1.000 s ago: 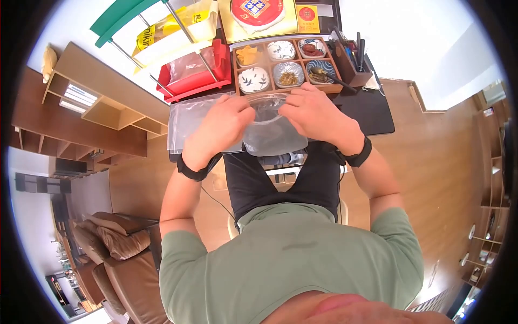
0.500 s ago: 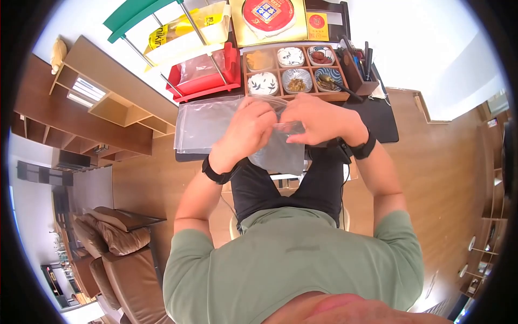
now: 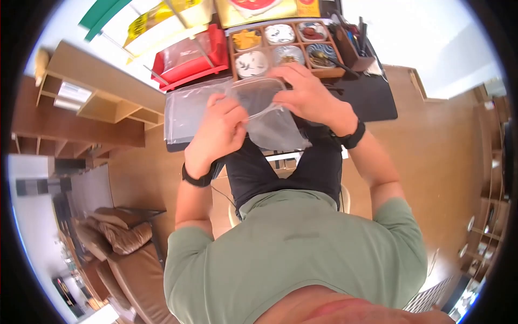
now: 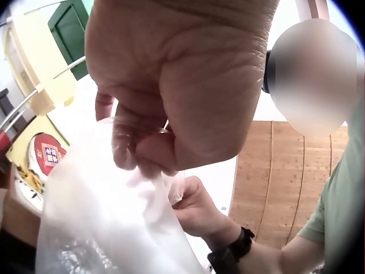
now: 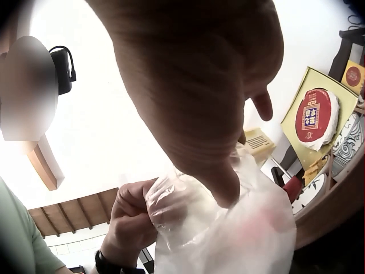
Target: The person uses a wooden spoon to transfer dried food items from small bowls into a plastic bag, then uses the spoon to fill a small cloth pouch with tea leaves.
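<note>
Between the two hands hangs a clear plastic bag, its mouth spread into a wide loop and its lower end dangling above the lap. The left hand pinches the left side of the mouth, fingers curled over the rim; the left wrist view shows the bag below those fingertips. On the other side, the right hand grips the rim between thumb and fingers. From the right wrist, its thumb lies against the film. Nothing shows inside the bag. Flat clear bags lie on the table left of the hands.
Beyond the hands, a wooden divided tray holds several small dishes of food, with a dark spoon at its right. A red bin stands at the left, a pen holder at the right. A gold box lies behind.
The hands came close together half a second ago, narrowing the bag's mouth. Now they are farther apart and the mouth is wide again, the bag's lower end swung to the right.
</note>
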